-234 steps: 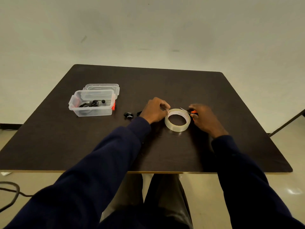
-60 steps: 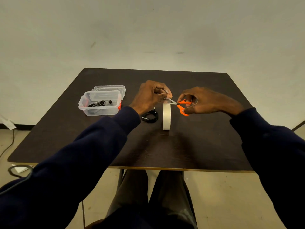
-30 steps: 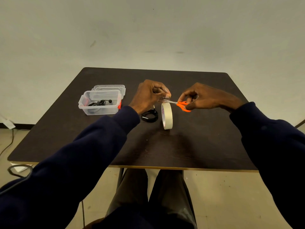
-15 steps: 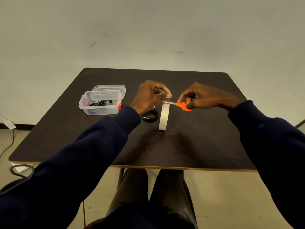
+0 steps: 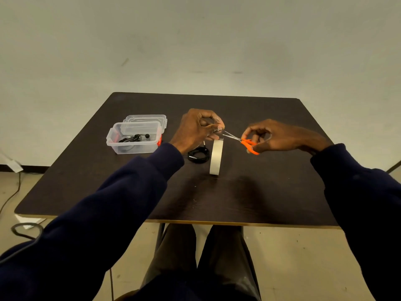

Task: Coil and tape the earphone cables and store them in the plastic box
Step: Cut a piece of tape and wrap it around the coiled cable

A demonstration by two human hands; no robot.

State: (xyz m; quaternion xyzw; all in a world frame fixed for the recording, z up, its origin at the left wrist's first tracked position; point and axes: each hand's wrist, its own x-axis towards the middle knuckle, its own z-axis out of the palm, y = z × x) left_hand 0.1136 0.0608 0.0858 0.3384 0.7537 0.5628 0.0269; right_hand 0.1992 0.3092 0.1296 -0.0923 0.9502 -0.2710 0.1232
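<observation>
A roll of clear tape (image 5: pixel 216 156) stands on edge at the middle of the dark table (image 5: pixel 260 192). My left hand (image 5: pixel 196 129) pinches a short strip of tape pulled up from the roll. My right hand (image 5: pixel 275 136) grips small orange-handled scissors (image 5: pixel 245 142), whose blades point at the strip just above the roll. A coiled black earphone cable (image 5: pixel 198 155) lies on the table left of the roll, partly behind my left wrist. The clear plastic box (image 5: pixel 134 136) at the left holds another black earphone.
The box's clear lid (image 5: pixel 147 118) lies behind the box. Cables lie on the floor at the lower left (image 5: pixel 23 230). My legs show under the table's front edge.
The scissors have drawn back a little to the right and tilted; my left hand keeps the strip pinched. The roll stays on edge.
</observation>
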